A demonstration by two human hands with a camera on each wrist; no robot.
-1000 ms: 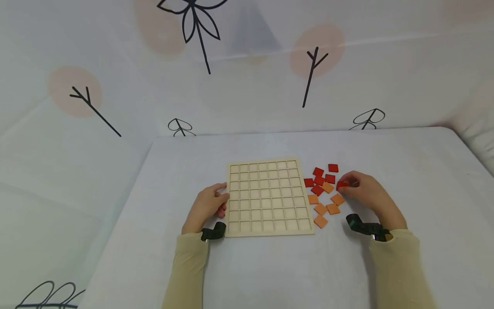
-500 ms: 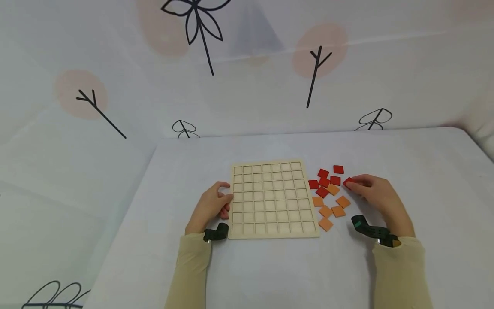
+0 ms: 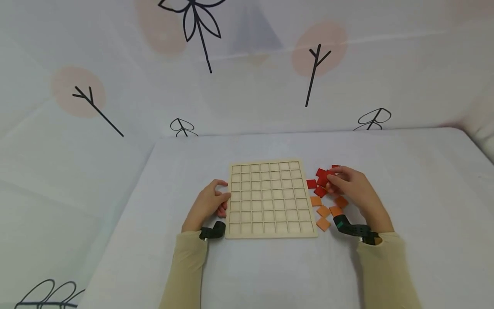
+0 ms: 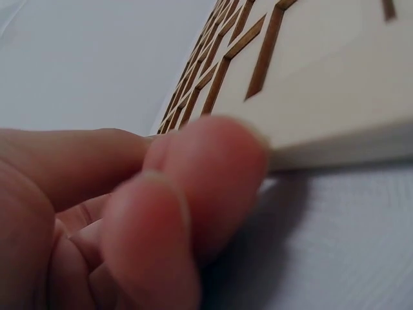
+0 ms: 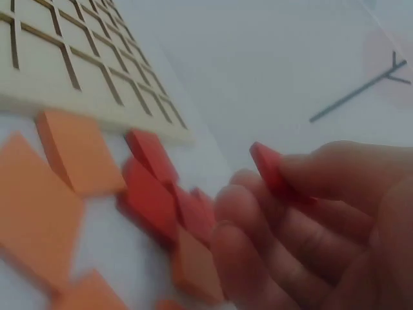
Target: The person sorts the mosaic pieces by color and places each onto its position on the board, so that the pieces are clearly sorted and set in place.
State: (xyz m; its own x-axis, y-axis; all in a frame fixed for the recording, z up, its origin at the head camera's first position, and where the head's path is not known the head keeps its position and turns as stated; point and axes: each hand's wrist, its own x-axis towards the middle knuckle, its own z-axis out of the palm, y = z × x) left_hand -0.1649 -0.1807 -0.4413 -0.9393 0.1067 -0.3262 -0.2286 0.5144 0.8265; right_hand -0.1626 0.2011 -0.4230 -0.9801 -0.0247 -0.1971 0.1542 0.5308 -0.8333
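A pale wooden grid board [image 3: 271, 235] lies flat on the white table, its square cells bare. My left hand [image 3: 207, 201] rests at the board's left side, thumb and fingers touching its edge without closing round it; the left wrist view shows the fingertips [image 4: 222, 168] against the board's side. Over the tiles right of the board, my right hand [image 3: 355, 189] pinches a red square tile [image 5: 268, 169] between thumb and fingers, raised above the table. Beneath lie several red tiles [image 3: 311, 184] and several orange tiles [image 3: 323, 224], some partly hidden by the hand.
Black wrist cameras [image 3: 213, 231] are strapped to both wrists. White tabletop [image 3: 281, 274] surrounds the board. A pale cloth backdrop [image 3: 247, 94] with drawn plants stands behind and to the left.
My right hand has moved left with the red tile, from the right side of the loose tiles to above them. The left hand has stayed at the board's edge.
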